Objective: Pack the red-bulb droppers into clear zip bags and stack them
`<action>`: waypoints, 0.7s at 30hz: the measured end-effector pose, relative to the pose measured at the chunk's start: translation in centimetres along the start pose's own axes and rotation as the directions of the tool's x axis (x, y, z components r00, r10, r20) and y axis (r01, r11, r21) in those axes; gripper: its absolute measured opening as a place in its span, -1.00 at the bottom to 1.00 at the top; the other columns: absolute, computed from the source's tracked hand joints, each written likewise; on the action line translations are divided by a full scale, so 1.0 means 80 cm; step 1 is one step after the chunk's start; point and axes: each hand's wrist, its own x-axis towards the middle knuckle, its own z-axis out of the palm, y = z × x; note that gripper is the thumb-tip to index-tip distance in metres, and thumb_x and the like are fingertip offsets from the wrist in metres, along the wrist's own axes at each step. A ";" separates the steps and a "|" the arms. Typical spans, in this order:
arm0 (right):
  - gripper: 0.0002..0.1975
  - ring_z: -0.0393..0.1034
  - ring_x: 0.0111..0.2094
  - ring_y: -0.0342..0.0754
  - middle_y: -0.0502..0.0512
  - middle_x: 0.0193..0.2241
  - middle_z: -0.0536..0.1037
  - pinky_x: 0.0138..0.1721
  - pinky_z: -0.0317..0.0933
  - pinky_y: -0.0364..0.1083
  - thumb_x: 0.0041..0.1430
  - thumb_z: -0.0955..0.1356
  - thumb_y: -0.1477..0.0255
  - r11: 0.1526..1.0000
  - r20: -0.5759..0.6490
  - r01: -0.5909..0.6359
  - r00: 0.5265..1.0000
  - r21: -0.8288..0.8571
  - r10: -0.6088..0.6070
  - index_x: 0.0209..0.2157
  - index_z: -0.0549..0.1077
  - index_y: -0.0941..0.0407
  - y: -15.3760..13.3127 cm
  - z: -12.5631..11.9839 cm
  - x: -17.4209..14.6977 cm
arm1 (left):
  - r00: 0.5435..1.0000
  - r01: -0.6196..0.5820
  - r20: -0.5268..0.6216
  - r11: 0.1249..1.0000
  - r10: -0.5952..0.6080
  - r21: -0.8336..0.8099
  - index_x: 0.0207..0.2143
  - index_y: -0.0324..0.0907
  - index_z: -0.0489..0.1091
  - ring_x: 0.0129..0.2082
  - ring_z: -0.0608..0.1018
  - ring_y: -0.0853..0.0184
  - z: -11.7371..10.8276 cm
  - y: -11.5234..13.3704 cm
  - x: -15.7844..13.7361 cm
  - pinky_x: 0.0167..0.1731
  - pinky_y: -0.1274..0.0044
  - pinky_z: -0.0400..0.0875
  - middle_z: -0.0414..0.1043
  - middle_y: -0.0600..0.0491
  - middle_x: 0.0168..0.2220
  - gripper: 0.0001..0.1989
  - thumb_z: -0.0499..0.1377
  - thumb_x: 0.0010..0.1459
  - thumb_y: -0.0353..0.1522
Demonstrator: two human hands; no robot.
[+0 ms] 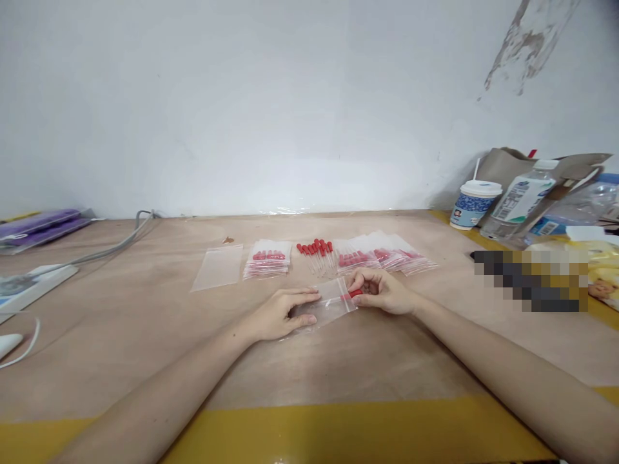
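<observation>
My left hand (285, 316) grips a clear zip bag (329, 312) by its left part, thumb in front and fingers behind. At the bag's open right end, my right hand (384, 291) pinches a dropper with a red bulb (356, 293). The bulb sits at the bag's mouth, and the thin tube seems to lie inside the bag. Just behind the hands is a loose bunch of red-bulbed droppers (316, 248). A stack of filled bags (267, 259) lies to its left, and more filled bags (387, 252) fan out to its right.
A flat clear bag (217, 267) lies left of the stacks. Farther left are a power strip (39, 287), a grey cable (116, 245) and purple packets (43, 225). A paper cup (474, 205), a plastic bottle (522, 200) and yellow packaging (602, 264) crowd the right side.
</observation>
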 end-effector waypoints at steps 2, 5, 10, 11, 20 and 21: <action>-0.73 0.30 -0.52 -0.24 -0.06 -0.47 0.39 -0.49 0.18 -0.19 -0.09 0.43 0.32 0.990 0.064 -0.118 0.992 0.077 0.113 -0.46 0.29 0.14 0.001 0.001 -0.001 | 1.000 -0.003 0.008 1.000 0.003 -0.001 0.08 -0.13 0.26 0.09 0.32 0.22 0.000 0.000 0.001 0.07 0.35 0.21 0.25 -0.05 0.11 -0.55 0.12 0.15 -0.21; -0.69 0.37 -0.52 -0.20 -0.05 -0.52 0.44 -0.47 0.21 -0.17 -0.06 0.41 0.27 0.964 0.124 -0.239 0.966 0.114 0.225 -0.39 0.25 0.13 0.004 0.000 -0.001 | 1.000 -0.015 -0.002 1.000 0.015 0.005 0.08 -0.11 0.26 0.09 0.32 0.21 0.003 -0.001 0.001 0.07 0.34 0.21 0.23 -0.05 0.12 -0.55 0.12 0.15 -0.21; -0.70 0.35 -0.48 -0.23 -0.04 -0.49 0.47 -0.39 0.21 -0.17 -0.13 0.45 0.32 0.963 0.027 -0.256 0.967 0.078 0.255 -0.43 0.32 0.17 0.009 -0.012 0.000 | 0.993 0.014 -0.117 1.000 -0.011 0.024 0.00 -0.11 0.35 -0.02 0.43 0.21 0.001 -0.004 -0.003 -0.10 0.41 0.37 0.32 -0.04 0.05 -0.61 0.12 0.15 -0.18; -0.71 0.34 -0.48 -0.24 -0.04 -0.49 0.47 -0.39 0.20 -0.18 -0.15 0.46 0.33 0.963 0.012 -0.265 0.964 0.054 0.265 -0.44 0.34 0.18 0.009 -0.015 0.000 | 0.995 0.008 -0.101 1.000 -0.006 0.020 0.00 -0.11 0.35 -0.04 0.44 0.23 -0.001 -0.004 -0.004 -0.11 0.43 0.37 0.34 -0.03 0.03 -0.63 0.10 0.17 -0.20; -0.71 0.22 -0.53 -0.23 -0.02 -0.55 0.43 -0.49 0.08 -0.19 -0.17 0.45 0.25 0.955 -0.024 -0.237 0.971 -0.178 0.236 -0.48 0.51 0.21 0.006 -0.005 0.002 | 0.999 -0.039 0.027 0.999 0.039 -0.018 0.08 -0.12 0.26 0.07 0.35 0.21 -0.009 -0.008 -0.012 0.02 0.38 0.27 0.28 -0.04 0.09 -0.55 0.14 0.13 -0.22; -0.71 0.19 -0.54 -0.23 -0.02 -0.56 0.41 -0.51 0.07 -0.20 -0.18 0.45 0.25 0.954 -0.026 -0.224 0.974 -0.198 0.224 -0.48 0.52 0.21 0.005 -0.001 0.002 | 0.999 -0.038 0.030 0.999 0.039 -0.023 0.08 -0.10 0.26 0.08 0.34 0.21 -0.008 -0.008 -0.011 0.02 0.38 0.26 0.27 -0.03 0.09 -0.55 0.14 0.14 -0.22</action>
